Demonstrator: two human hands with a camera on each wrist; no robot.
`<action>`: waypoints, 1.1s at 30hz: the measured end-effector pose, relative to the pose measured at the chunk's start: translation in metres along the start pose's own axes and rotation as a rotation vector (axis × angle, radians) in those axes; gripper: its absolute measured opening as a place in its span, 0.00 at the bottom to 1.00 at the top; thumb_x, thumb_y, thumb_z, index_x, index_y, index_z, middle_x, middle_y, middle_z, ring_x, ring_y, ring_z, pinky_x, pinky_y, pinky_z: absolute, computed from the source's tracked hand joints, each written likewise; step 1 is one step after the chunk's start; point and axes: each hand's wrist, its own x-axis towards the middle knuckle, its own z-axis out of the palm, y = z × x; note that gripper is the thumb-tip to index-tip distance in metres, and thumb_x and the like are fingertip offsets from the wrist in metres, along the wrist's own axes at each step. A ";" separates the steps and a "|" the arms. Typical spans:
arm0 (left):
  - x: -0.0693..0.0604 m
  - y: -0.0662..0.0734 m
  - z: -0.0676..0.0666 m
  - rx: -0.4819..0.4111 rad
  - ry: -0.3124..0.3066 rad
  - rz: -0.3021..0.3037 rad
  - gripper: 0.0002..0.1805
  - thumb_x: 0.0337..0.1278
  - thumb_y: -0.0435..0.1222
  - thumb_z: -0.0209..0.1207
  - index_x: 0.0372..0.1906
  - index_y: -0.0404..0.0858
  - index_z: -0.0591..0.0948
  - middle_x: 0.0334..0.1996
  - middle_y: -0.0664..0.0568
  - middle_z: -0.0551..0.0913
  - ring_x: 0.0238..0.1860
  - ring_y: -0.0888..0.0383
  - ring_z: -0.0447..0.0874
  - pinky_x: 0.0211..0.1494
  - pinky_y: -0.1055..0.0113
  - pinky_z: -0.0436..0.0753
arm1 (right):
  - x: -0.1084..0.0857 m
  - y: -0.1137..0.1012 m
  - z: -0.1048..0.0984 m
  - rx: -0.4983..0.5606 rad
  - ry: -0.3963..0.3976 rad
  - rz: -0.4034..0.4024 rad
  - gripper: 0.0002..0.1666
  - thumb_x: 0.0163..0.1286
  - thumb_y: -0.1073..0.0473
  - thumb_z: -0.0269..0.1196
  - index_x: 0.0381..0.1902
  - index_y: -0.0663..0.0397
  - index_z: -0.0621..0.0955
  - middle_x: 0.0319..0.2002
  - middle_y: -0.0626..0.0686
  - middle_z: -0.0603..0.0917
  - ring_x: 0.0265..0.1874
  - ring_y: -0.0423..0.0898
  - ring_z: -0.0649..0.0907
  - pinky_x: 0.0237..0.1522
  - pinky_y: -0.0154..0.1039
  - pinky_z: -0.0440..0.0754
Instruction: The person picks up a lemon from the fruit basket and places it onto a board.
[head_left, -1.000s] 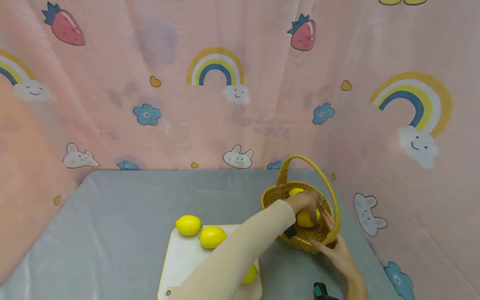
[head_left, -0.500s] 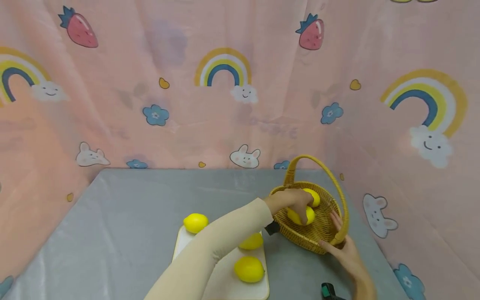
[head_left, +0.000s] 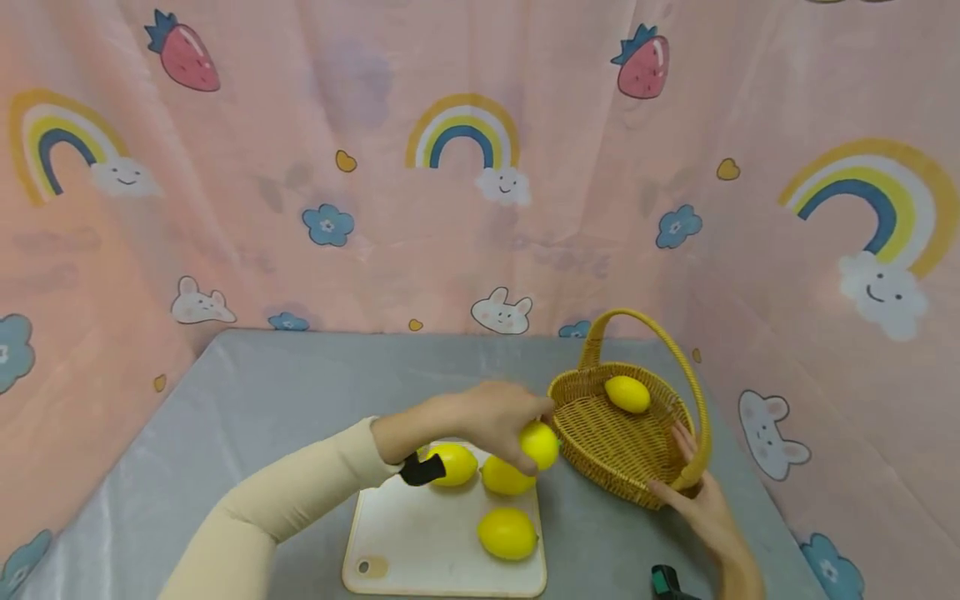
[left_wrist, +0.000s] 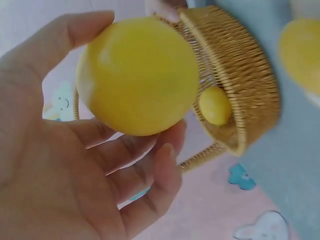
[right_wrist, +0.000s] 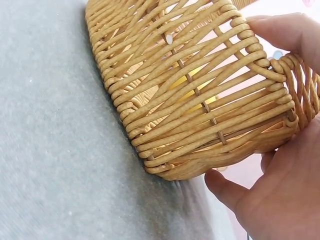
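Note:
My left hand (head_left: 491,417) holds a yellow lemon (head_left: 539,447) between thumb and fingers, above the right edge of a white cutting board (head_left: 420,533). Seen up close, that lemon (left_wrist: 139,76) lies within the curled fingers. On the board are more lemons: one near the wrist (head_left: 453,464), one partly behind the held lemon (head_left: 504,477), and one further forward (head_left: 507,533). My right hand (head_left: 708,517) grips the near right rim of a wicker basket (head_left: 600,479), by the handle's foot. Inside the basket rests a single lemon (head_left: 627,394).
Grey cloth (head_left: 300,400) covers the table. A pink printed curtain (head_left: 450,267) closes off the back and sides. The basket's tall arched handle (head_left: 693,392) rises over its right side. Black straps sit at both wrists, the right one with a green patch (head_left: 663,583).
My left hand has drawn a lemon out of the basket and carried it left to the board. The right hand keeps its grip on the basket. The head view has swung slightly left.

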 end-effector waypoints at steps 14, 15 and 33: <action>-0.078 -0.020 0.089 0.098 -0.050 -0.176 0.27 0.37 0.46 0.76 0.46 0.47 0.79 0.29 0.65 0.75 0.26 0.67 0.69 0.27 0.70 0.70 | -0.001 0.000 -0.004 -0.023 0.023 -0.009 0.52 0.70 0.70 0.62 0.81 0.52 0.45 0.80 0.54 0.36 0.75 0.46 0.33 0.67 0.69 0.27; -0.078 -0.019 0.093 0.107 -0.054 -0.177 0.27 0.37 0.46 0.76 0.46 0.47 0.78 0.29 0.65 0.75 0.27 0.67 0.70 0.27 0.70 0.70 | -0.001 0.000 -0.004 -0.028 0.025 -0.010 0.52 0.69 0.70 0.62 0.80 0.52 0.45 0.80 0.54 0.36 0.75 0.46 0.33 0.67 0.68 0.27; -0.078 -0.014 0.112 0.211 -0.062 -0.238 0.28 0.37 0.49 0.78 0.44 0.46 0.78 0.34 0.61 0.78 0.35 0.63 0.76 0.27 0.67 0.70 | 0.001 -0.001 0.001 -0.007 -0.008 0.018 0.53 0.70 0.69 0.62 0.81 0.47 0.44 0.80 0.47 0.35 0.74 0.45 0.29 0.67 0.67 0.26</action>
